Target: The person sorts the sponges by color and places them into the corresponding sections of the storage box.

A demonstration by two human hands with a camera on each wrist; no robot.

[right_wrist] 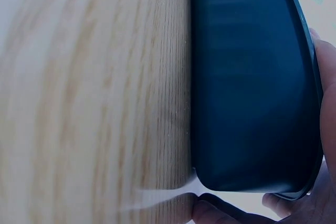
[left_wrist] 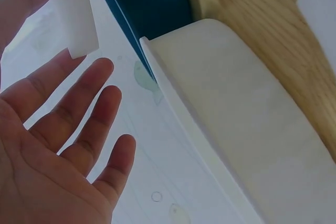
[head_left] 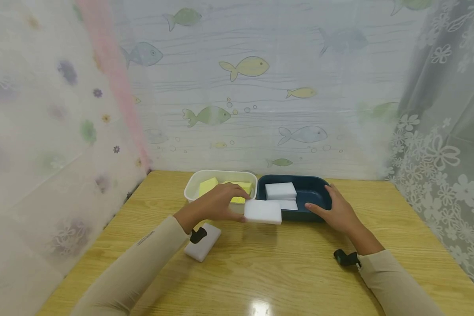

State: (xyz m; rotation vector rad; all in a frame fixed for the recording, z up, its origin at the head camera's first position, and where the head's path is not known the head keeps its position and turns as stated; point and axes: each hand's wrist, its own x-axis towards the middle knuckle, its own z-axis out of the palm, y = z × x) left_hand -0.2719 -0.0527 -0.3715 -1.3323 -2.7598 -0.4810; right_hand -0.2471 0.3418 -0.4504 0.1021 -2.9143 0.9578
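Observation:
My left hand point(head_left: 223, 202) pinches a white sponge block point(head_left: 262, 212) by its left end, between thumb and forefinger. In the left wrist view the other fingers point(left_wrist: 97, 124) spread away from the block. The held block hovers just before the near wall of a dark blue basin point(head_left: 308, 215). Inside that basin lie white sponge blocks point(head_left: 280, 191), partly hidden by the held one. My right hand point(head_left: 339, 210) holds the basin's right end, thumb over the near rim and fingers round the end wall. In the right wrist view the basin wall point(right_wrist: 252, 87) fills much of the frame.
A white basin point(head_left: 193, 181) with yellow sponge blocks point(head_left: 208, 186) touches the blue one on its left. Another white sponge block point(head_left: 203, 242) lies on the wooden table point(head_left: 300, 272) below my left wrist. A fish-patterned curtain point(head_left: 241, 131) hangs behind.

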